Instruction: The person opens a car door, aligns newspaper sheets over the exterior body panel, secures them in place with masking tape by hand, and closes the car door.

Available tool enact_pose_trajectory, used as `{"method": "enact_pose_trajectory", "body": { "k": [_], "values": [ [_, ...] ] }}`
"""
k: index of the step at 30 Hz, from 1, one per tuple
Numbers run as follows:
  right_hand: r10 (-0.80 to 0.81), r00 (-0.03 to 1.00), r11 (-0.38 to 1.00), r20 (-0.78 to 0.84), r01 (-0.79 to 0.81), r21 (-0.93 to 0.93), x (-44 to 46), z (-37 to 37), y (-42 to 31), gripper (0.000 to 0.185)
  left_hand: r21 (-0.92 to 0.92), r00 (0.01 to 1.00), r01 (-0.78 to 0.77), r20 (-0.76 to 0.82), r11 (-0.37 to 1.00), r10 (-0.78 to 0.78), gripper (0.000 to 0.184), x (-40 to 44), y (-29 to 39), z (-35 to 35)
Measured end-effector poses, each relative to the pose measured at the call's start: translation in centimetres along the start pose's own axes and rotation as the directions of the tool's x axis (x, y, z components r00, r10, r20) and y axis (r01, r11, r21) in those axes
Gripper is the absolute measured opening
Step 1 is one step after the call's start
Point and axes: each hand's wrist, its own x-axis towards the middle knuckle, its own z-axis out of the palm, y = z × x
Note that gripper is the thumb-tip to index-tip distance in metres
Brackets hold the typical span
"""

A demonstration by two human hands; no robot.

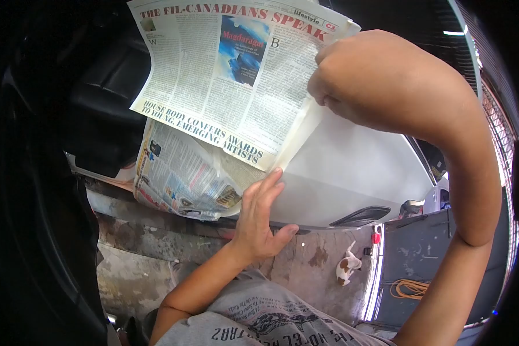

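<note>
A newspaper sheet (199, 69) headed "The Fil-Canadians Speak" lies over a light silver car panel (352, 167). Along its right edge runs a pale cream strip (294, 135) that looks like masking tape. My right hand (352, 75) is closed at the upper right edge of the sheet, knuckles up; whatever its fingers pinch is hidden. Lower down, my left hand (262, 219) has its fingers stretched out, fingertips touching the bottom end of the strip. A second newspaper piece (179, 173), with coloured print, hangs below the first sheet.
A black seat (109, 86) is at the left inside the car. The panel has a dark door handle (360, 216). On the stained concrete floor (294, 259) lies a white and brown dog (348, 264). A coiled orange cord (409, 288) rests on a dark surface at right.
</note>
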Motion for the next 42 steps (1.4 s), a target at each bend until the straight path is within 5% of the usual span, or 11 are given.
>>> {"method": "enact_pose_trajectory", "body": {
  "k": [6, 10, 13, 16, 24, 30, 31, 36, 39, 41, 42],
  "values": [
    [-0.072, 0.989, 0.997, -0.131, 0.074, 0.012, 0.4, -0.1, -0.8, 0.012, 0.072, 1.0, -0.009, -0.006, 0.997, 0.009, 0.072, 0.9, 0.1, -0.2],
    [-0.13, 0.979, 0.971, 0.156, 0.158, -0.18, 1.3, -2.2, -3.0, 0.019, 0.094, 0.999, -0.002, -0.037, 0.996, 0.006, 0.07, 1.2, 0.4, 0.0],
    [-0.112, 0.973, 0.929, 0.203, 0.175, -0.325, 1.2, -2.2, -3.7, 0.021, 0.129, 0.999, 0.014, -0.039, 0.992, -0.009, 0.073, 1.4, 1.1, 0.0],
    [-0.133, 0.991, 0.916, 0.025, 0.132, -0.378, 0.1, -0.7, -3.8, 0.011, 0.143, 0.999, 0.022, -0.04, 0.989, -0.016, 0.073, 1.5, 1.2, 0.2],
    [0.016, 0.993, 0.884, 0.118, 0.041, -0.466, -4.0, -0.2, -5.3, 0.017, 0.189, 0.997, 0.041, -0.075, 0.981, -0.027, 0.07, 1.1, 1.3, 0.8],
    [-0.045, 0.961, 0.832, -0.274, -0.115, -0.542, -4.0, 3.5, -4.4, 0.005, 0.189, 0.997, 0.053, -0.064, 0.981, -0.042, 0.07, 1.3, 1.8, 0.8],
    [0.007, 0.903, 0.837, -0.429, -0.24, -0.491, -3.2, 3.2, -3.0, 0.004, 0.191, 0.997, 0.054, -0.063, 0.98, -0.043, 0.07, 1.3, 1.8, 0.8],
    [0.275, 0.777, 0.707, -0.567, -0.563, -0.428, -4.9, -5.3, 1.7, 0.031, 0.196, 0.997, 0.072, -0.055, 0.978, -0.062, 0.07, 1.2, 2.1, 0.7],
    [0.27, 0.795, 0.933, -0.544, -0.356, -0.058, -8.8, -2.1, 3.3, 0.037, 0.181, 0.994, 0.107, -0.029, 0.978, -0.103, 0.07, 1.1, 2.3, 0.6],
    [0.18, 0.824, 0.977, -0.538, -0.088, 0.192, -8.7, 2.3, -2.3, 0.051, 0.176, 0.996, 0.088, -0.028, 0.981, -0.084, 0.068, 0.5, 1.9, 0.7],
    [0.199, 0.782, 0.948, -0.591, 0.001, 0.32, -7.6, 5.1, -4.6, 0.04, 0.176, 0.997, 0.079, -0.032, 0.981, -0.074, 0.067, 0.4, 1.7, 0.6]
  ]
}}
